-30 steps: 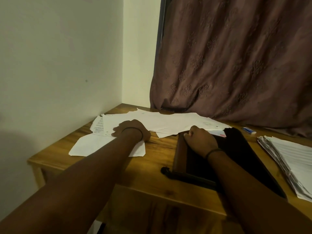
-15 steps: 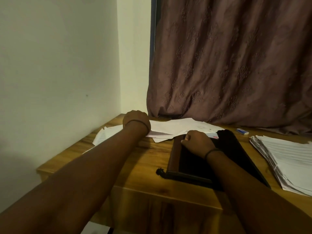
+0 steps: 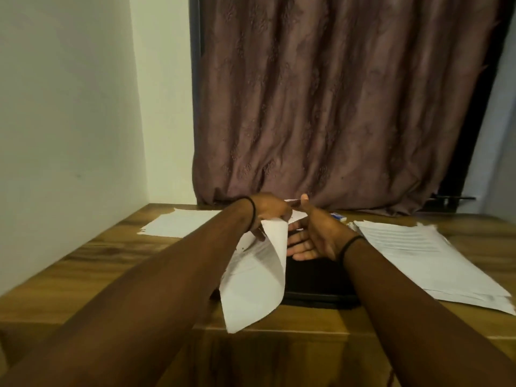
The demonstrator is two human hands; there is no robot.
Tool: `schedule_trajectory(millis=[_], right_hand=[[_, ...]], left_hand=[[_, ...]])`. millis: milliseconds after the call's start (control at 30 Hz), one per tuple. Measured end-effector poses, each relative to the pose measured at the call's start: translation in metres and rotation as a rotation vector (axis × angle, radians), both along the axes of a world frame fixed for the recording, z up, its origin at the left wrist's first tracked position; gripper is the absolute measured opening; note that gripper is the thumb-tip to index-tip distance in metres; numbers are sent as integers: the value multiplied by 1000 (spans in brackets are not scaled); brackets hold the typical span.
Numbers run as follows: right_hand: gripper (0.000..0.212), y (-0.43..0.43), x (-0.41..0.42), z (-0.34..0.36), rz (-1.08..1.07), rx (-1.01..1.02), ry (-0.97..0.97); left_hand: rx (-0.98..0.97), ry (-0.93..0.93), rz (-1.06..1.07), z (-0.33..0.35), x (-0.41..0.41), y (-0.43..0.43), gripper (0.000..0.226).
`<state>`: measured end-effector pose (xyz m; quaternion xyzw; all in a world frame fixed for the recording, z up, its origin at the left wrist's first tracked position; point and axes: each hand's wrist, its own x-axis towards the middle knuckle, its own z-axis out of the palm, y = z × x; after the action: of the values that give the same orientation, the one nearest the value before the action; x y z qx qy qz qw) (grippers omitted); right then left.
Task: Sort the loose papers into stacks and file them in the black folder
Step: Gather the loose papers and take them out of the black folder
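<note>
White curled paper sheet [image 3: 257, 280] hangs from the left hand [image 3: 268, 210], which seems to pinch its top edge above the flat black folder [image 3: 318, 277] at the centre of the wooden table [image 3: 97, 275]. The right hand [image 3: 315, 236], fingers spread, holds nothing. A printed paper stack [image 3: 418, 258] lies at three o'clock.
</note>
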<state>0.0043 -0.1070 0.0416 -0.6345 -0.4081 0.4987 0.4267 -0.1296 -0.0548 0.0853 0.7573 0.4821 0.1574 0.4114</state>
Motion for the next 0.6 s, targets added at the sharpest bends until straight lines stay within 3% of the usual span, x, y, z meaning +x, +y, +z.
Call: schedule_trajectory(millis=[100,200,267,300,400,433,500,600], right_hand=[[66,-22,28,-4,-46,-2,-24],[29,-32,47,-9,-158,11,-281],[24,-31,59,-17,-167,-27,-385],[26,-28,64,-23,-193,-25,-365],[21,-28,72,-30,-241,-26,-425],[17,-28,75,-28,-253,-10,-463],[19,-27,87,-23,-293,47,-490],[32,-24,117,-23,-390,91,-514]], left_hand=[[-183,-18,-171,-20,29,-11,22],[-236,-107,-224,-34,42,-9,13],[-151,-250,-96,-42,46,2,15],[-6,-266,4,-47,46,11,16],[611,117,230,-58,38,36,25],[651,240,248,-64,33,43,41],[537,390,238,-77,23,53,70],[444,466,203,-97,21,64,86]])
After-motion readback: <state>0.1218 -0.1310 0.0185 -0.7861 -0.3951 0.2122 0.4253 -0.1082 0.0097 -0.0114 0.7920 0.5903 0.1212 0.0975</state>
